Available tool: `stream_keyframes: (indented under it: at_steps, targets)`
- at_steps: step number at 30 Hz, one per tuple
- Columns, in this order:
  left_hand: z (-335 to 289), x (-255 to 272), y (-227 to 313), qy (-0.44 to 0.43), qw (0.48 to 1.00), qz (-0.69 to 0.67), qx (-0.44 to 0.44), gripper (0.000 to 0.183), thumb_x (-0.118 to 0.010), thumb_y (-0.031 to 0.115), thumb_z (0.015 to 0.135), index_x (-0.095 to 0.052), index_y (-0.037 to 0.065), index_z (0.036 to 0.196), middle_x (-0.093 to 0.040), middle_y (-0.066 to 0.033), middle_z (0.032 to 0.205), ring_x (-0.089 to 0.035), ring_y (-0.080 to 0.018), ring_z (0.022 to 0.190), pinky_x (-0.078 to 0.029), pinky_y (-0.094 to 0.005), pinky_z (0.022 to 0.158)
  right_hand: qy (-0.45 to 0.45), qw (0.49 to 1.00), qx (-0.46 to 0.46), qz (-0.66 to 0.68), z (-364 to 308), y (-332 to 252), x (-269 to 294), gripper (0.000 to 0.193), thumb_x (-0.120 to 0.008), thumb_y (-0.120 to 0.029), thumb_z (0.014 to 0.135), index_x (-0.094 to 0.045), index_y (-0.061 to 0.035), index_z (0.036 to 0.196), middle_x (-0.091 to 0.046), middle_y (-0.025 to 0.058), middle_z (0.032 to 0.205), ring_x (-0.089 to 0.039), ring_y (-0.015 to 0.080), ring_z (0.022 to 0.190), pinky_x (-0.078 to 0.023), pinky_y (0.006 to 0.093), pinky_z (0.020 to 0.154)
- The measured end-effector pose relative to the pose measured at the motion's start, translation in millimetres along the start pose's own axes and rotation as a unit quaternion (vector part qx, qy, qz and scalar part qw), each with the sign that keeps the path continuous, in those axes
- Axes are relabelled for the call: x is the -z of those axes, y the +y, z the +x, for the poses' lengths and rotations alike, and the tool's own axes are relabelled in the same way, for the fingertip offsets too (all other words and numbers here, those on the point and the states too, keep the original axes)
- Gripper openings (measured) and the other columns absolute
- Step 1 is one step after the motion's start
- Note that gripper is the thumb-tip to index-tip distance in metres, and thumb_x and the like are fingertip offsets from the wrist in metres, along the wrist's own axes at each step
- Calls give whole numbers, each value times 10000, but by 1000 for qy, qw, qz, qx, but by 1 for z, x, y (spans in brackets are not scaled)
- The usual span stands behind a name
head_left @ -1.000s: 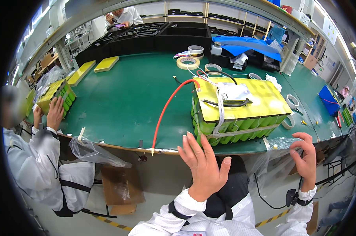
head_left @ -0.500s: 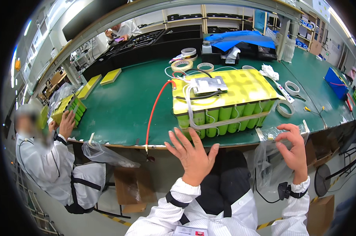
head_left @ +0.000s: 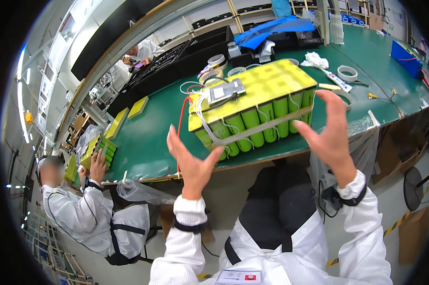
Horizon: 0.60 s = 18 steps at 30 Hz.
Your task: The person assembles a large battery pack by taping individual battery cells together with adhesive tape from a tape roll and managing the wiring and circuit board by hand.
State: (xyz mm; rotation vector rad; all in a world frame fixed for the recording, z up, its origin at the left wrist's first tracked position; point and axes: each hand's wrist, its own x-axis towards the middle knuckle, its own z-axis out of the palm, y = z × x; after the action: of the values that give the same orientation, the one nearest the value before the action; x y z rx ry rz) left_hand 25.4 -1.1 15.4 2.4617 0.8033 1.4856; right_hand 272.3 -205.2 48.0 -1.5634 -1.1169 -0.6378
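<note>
A battery pack [head_left: 252, 124] of green cylindrical cells stands on the green bench in front of me. Yellow boards cover its top and a pale band runs round its side. On top lies a silver circuit module [head_left: 226, 91], from which white, black and red wires run. Beside the pack's near left corner is my left hand [head_left: 191, 166], fingers spread and thumb near the lower cells. My right hand [head_left: 332, 135] is at the pack's right end, its fingers curved apart and slightly blurred. Both hands are empty; whether any fingertip touches the pack I cannot tell.
Tape rolls [head_left: 347, 73], a white tube [head_left: 337, 80] and crumpled tissue [head_left: 314, 60] lie to the right. Black bins [head_left: 202, 45] line the back. At left, a co-worker [head_left: 88, 204] handles a smaller green-and-yellow pack [head_left: 97, 153]. A plastic bag [head_left: 354, 142] hangs off the edge.
My left hand has moved left to beside the pack's left end. My right hand has come up and inward to its right end. The view has tilted; the pack appears farther left.
</note>
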Motion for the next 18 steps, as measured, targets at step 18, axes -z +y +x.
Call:
stream_keyframes:
  at_steps: [18]
  targets:
    - [10, 28, -25, 79, 983, -157, 49, 871, -852, 227, 777, -363, 18, 1466, -433, -184, 1466, -385, -303, 1383, -262, -443, 1156, 3, 986, -157, 59, -14, 4, -8, 164, -727, -157, 910, -659, -35, 824, -580, -56, 706, -483, 38, 625, -387, 221, 564]
